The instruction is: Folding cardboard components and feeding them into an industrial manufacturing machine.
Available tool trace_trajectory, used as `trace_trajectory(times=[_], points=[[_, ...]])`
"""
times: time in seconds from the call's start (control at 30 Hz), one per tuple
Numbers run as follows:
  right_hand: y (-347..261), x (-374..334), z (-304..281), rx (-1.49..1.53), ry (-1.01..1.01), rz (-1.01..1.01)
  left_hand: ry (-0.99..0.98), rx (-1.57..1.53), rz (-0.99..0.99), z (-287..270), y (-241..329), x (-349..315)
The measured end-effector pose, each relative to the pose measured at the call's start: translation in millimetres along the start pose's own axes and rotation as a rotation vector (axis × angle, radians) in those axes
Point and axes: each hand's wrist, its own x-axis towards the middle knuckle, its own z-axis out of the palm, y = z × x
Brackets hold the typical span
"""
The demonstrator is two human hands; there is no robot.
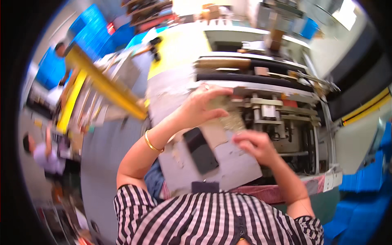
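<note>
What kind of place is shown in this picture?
Probably a factory or workshop floor. The person works at an industrial machine with metal rails, a yellow beam stands at the left, and stacked blue crates fill the right edge.

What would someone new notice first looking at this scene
The two bare hands at centre stand out: the left hand, with a gold bangle on its wrist, and the right hand both touch a pale flat piece at the machine. Just below them lies a dark phone-like slab on the worn grey worktop. A yellow beam slants across the left.
</note>
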Motion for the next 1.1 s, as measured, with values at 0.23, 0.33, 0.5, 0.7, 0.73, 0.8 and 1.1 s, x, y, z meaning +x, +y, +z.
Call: trace_trajectory(times=[0.23, 0.33, 0.5, 0.7, 0.73, 0.8, 1.1], points=[[-87, -44, 154, 0.197, -0.523, 0.178, 0.772, -0.331, -0.729, -72, 17, -335], [-102, -26, 207, 0.145, -0.658, 0.116, 1.262, -0.165, -1.035, -73, 24, -528], [-134, 9, 324, 0.145, -0.902, 0.008, 2.001, -0.039, -1.645, 26, 119, -885], [-179, 32, 480, 0.012, -1.265, -0.083, 1.668, 0.828, -2.428, 70, 307, -1031], [-186, 32, 501, -0.020, -1.316, -0.092, 1.693, 0.815, -2.467, 68, 328, -1032], [-197, 33, 541, -0.027, -1.401, -0.128, 1.487, 0.923, -2.712, 47, 352, -1038], [-212, 24, 601, -0.027, -1.565, -0.246, 1.038, 0.771, -2.868, 49, 391, -1079]])
